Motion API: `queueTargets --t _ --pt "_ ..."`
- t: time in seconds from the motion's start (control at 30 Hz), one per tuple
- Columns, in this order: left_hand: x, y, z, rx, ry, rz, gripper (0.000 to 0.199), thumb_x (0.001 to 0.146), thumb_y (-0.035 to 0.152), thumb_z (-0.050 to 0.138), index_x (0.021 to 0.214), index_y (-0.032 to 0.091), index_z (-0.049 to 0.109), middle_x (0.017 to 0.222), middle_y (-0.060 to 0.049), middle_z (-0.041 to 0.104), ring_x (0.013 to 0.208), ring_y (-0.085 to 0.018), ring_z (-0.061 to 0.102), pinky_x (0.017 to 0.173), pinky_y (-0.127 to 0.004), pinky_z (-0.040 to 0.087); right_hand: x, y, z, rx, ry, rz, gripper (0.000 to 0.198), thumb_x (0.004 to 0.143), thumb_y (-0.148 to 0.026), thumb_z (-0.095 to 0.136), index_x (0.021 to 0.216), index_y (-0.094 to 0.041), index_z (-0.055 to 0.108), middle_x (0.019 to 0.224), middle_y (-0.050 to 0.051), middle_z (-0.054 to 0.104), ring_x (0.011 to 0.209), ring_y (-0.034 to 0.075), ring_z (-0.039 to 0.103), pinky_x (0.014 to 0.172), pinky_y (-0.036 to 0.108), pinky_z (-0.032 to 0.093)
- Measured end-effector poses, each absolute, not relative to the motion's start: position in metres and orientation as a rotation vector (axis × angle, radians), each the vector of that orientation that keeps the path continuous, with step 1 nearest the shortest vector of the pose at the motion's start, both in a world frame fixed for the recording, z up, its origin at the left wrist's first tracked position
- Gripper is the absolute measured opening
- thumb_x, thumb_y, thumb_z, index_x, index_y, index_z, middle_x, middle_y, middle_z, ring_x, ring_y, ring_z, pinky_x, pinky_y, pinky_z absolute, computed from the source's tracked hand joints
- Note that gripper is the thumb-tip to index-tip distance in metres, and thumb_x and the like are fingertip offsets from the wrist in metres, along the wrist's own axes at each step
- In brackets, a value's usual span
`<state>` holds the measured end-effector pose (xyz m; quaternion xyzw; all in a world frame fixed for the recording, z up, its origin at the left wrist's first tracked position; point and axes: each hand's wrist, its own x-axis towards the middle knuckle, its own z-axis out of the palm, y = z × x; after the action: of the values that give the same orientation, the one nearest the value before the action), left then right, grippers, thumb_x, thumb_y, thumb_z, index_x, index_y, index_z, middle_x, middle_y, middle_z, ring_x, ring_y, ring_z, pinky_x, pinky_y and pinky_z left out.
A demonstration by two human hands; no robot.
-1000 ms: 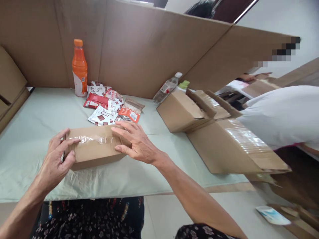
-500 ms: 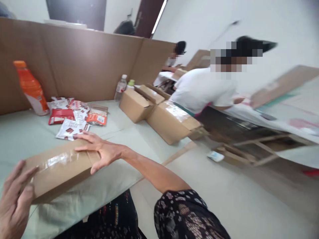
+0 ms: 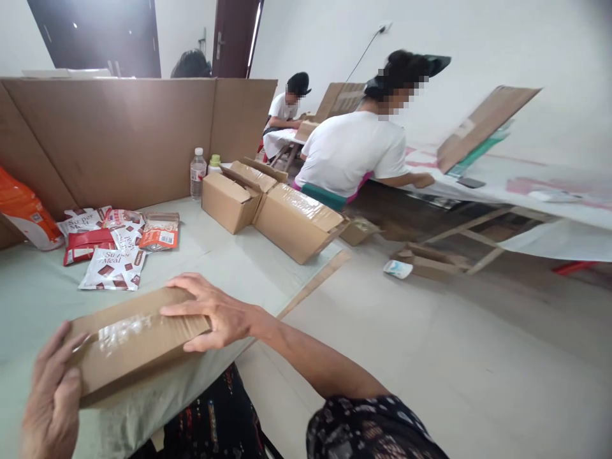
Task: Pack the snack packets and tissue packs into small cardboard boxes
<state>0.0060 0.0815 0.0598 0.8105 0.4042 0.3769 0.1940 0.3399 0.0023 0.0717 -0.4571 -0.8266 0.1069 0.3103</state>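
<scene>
A closed cardboard box (image 3: pixel 143 347) with clear tape along its top lies at the near edge of the table. My left hand (image 3: pixel 52 389) grips its left end, fingers over the top edge and thumb on the near side. At the right end my right hand (image 3: pixel 210 312) holds the box, fingers spread across the top and thumb on the near corner. Just behind the box lie several snack pouches: a white and brown pouch (image 3: pixel 112 268), a red pouch (image 3: pixel 88 245) and an orange pouch (image 3: pixel 160 233).
An orange bottle (image 3: pixel 31 210) leans at the left. By the cardboard partition (image 3: pixel 143 134) stand a clear bottle (image 3: pixel 197 173) and a green-capped bottle (image 3: pixel 215 162). Two cardboard boxes (image 3: pixel 299 220) occupy the table's right side. A co-worker (image 3: pixel 354 146) sits beyond them at another table.
The view has swung to the right, so the background sits further left. Between my hands, the box has shifted right relative to the pouches. Both hands keep their hold.
</scene>
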Motion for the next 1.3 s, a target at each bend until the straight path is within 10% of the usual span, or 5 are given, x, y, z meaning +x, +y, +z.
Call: queueTargets --t 0.33,0.53,0.9,1.1,1.3 --pt "0.199 0.102 0.036 2.213 0.607 0.617 0.069 0.105 0.058 0.041 0.163 0.02 0.033 0.176 -0.019 0.016 0.162 -0.035 0.025 0.123 -0.057 0.041 0.451 -0.127 0.035 -1.972 -1.369 -0.303 0.05 0.09 -0.048 0.068 0.133 -0.022 0.072 0.143 0.019 0.059 0.131 0.037 0.056 0.113 0.061 0.045" --pt "0.178 0.097 -0.016 2.314 0.58 0.504 0.057 0.097 0.036 0.058 0.152 0.022 0.052 0.168 -0.021 0.036 0.152 -0.038 0.045 0.094 -0.047 0.065 0.492 -0.107 0.024 -2.317 -0.816 -0.637 0.051 0.086 -0.049 0.067 0.126 -0.019 0.074 0.137 0.023 0.059 0.131 0.043 0.052 0.107 0.064 0.045" --pt "0.103 0.149 -0.038 2.596 0.684 0.557 0.04 0.089 0.025 0.059 0.127 0.022 0.071 0.154 -0.017 0.056 0.14 -0.037 0.057 0.113 -0.057 0.053 0.472 -0.058 0.034 -2.34 -0.778 -0.837 0.071 0.096 -0.053 0.056 0.154 -0.012 0.05 0.164 0.03 0.035 0.153 0.051 0.028 0.112 0.073 0.032" --pt "0.099 0.149 -0.041 2.658 0.735 0.575 0.034 0.096 0.026 0.051 0.122 0.02 0.072 0.146 -0.018 0.062 0.138 -0.038 0.056 0.112 -0.061 0.051 0.417 0.007 0.013 -2.042 -1.554 -0.37 0.039 0.098 -0.039 0.055 0.13 -0.024 0.07 0.151 0.017 0.057 0.139 0.037 0.053 0.113 0.059 0.044" --pt "0.103 0.134 -0.043 2.7 0.698 0.53 0.034 0.089 0.018 0.059 0.121 0.021 0.07 0.145 -0.017 0.063 0.137 -0.037 0.057 0.112 -0.058 0.051 0.405 0.15 -0.033 -2.188 -1.756 -0.184 0.066 0.088 -0.008 0.056 0.152 -0.02 0.055 0.158 0.02 0.051 0.137 0.034 0.053 0.106 0.05 0.049"
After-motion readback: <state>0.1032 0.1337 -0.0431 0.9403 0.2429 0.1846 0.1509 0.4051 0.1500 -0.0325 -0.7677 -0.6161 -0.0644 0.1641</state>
